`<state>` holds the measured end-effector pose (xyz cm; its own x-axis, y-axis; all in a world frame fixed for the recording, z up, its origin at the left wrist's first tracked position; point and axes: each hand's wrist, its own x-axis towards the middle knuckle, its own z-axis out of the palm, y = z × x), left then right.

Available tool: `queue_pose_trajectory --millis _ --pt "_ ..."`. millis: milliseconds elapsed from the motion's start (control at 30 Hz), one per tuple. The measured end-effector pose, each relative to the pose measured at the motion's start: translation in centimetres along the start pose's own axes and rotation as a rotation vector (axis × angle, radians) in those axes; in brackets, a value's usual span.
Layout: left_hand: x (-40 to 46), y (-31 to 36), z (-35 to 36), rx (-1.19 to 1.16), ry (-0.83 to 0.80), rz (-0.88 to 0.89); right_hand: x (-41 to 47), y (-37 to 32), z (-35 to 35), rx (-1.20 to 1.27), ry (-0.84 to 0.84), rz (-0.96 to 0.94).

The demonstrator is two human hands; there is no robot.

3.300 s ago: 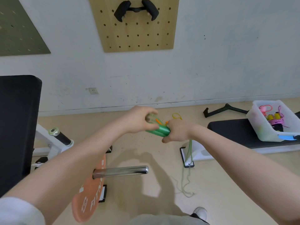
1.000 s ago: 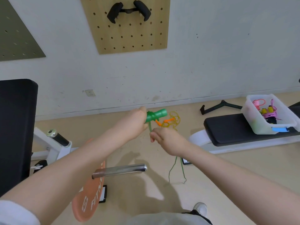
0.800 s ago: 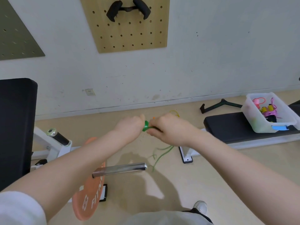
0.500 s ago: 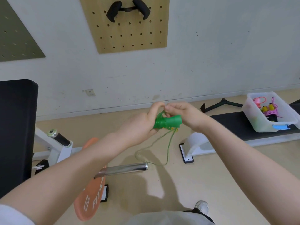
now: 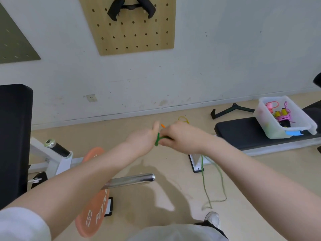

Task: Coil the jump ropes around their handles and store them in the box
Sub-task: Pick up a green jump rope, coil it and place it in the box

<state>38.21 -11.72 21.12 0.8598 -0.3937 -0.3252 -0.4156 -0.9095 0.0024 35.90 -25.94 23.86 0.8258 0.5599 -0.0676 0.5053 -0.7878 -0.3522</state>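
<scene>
- Two hands meet in front of the chest over the floor: the left hand (image 5: 141, 141) and the right hand (image 5: 180, 138) both close round the green handles (image 5: 157, 139), which show only as a short green sliver in the gap between them.
- Left fingers curl round the near end of the handles with the thumb standing up; right fingers are curled over the far part, pinching either the handles or the cord at them, and which of the two is hidden.
- From the little that shows, the long axis seems to run left to right across the body, one end in each palm; which way it points cannot be told.
- Below the right wrist the green rope (image 5: 205, 185) hangs slack and ends in a loose loop on the floor, so a good length is not yet wound.
- I judge the next wrap turns on this: the free cord lies on the right hand's side, below the handles, so the right hand is the nearer one to carry it round while the left steadies the bundle.
- Well off to the right, the box (image 5: 271, 129) sits on a black bench (image 5: 243, 133) with coiled ropes already inside; storing comes later.
</scene>
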Motion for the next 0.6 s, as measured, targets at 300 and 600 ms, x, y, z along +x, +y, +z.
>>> queue_pose_trajectory --millis 300,600 --pt "-1.9 1.6 -2.7 -0.560 0.173 0.242 -0.9 4.5 -0.3 0.970 0.179 0.249" --pt "0.2 -0.6 -3.1 -0.521 0.187 0.014 -0.1 2.0 3.2 0.311 0.056 0.217"
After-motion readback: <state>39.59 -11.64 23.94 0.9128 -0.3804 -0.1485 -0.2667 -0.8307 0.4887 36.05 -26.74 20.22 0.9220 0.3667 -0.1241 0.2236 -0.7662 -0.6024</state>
